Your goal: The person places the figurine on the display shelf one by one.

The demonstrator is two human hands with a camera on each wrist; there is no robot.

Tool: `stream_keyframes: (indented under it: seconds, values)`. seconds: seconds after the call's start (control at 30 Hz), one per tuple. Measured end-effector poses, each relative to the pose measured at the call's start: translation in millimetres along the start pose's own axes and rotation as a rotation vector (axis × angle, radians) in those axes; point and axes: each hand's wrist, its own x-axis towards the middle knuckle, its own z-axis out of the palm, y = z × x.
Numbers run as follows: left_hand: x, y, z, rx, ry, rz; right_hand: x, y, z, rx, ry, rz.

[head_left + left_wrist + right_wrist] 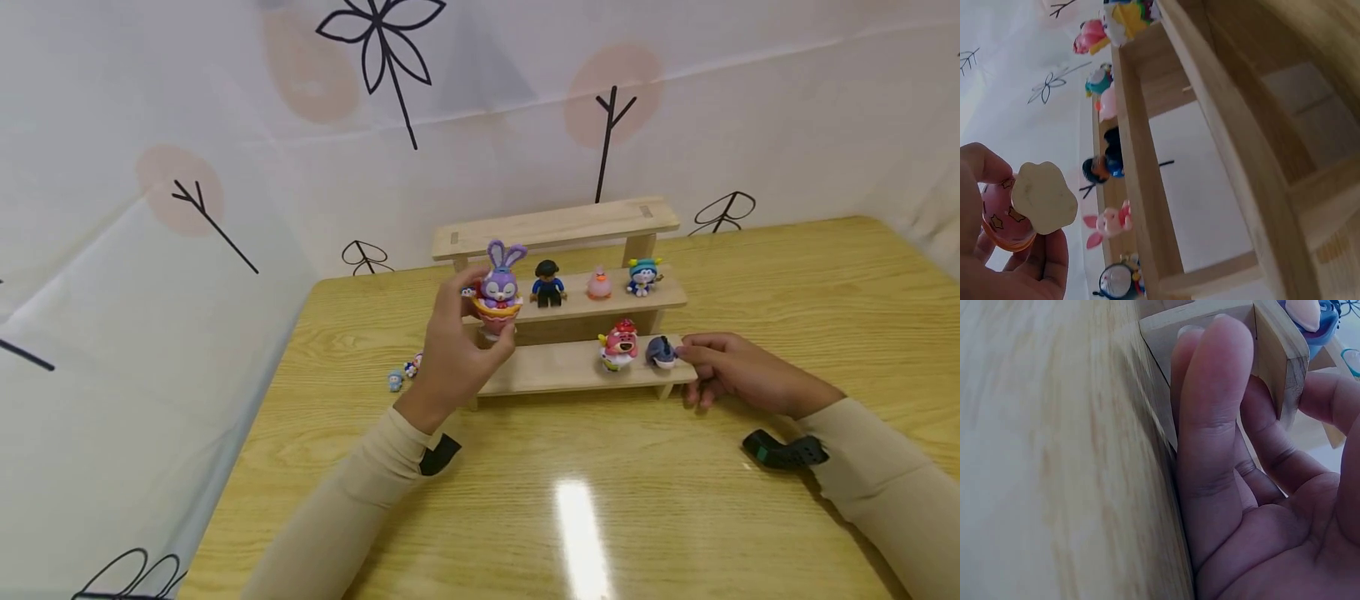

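My left hand (457, 346) pinches a purple bunny figurine (498, 287) in a pink cup-like base, held in front of the wooden stepped display stand (555, 367). Its pale, wavy-edged underside faces the left wrist view. At the stand's lower right end, my right hand (738, 375) grips the board end (1288, 356), thumb on one side and fingers beneath. Beside that thumb sits a dark blue-grey figurine (661, 352). A red bear figurine (618, 346) stands just left of it on the same lowest step.
On the middle step are a black-haired toy figure (548, 284), a pink bird figure (599, 284) and a blue-hatted figure (642, 277). The left wrist view also shows a pink piglet figure (1110, 223). Small figurines (395, 381) stand left of the stand. A patterned cloth (495, 158) hangs behind.
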Motion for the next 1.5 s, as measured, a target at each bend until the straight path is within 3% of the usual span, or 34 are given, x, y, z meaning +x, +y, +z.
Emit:
stream_keyframes:
  seconds: [0.13, 0.47, 0.6, 0.9, 1.2, 1.5]
  values:
    - [-3.0, 3.3, 10.5, -0.049, -0.041, -0.019, 0.2, 0.6, -0.4, 0.009, -0.008, -0.003]
    - [-5.9, 3.8, 35.4, -0.052, -0.109, 0.051, -0.2, -0.7, -0.3, 0.010, -0.011, -0.015]
    - [-8.3, 4.7, 42.1, -0.071, -0.167, 0.019, -0.3, 0.1, -0.7, 0.014, -0.013, -0.009]
    - [-14.2, 5.5, 50.2, -0.067, -0.278, -0.135, 1.8, 0.4, -1.5, 0.005, -0.011, -0.014]
    - [-16.5, 4.9, 54.3, 0.023, -0.340, -0.109, 1.0, -0.9, -2.7, 0.015, -0.022, -0.036]
    - [-19.9, 3.0, 58.7, 0.027, -0.380, -0.130, 0.1, 0.4, -0.9, 0.021, -0.019, -0.021]
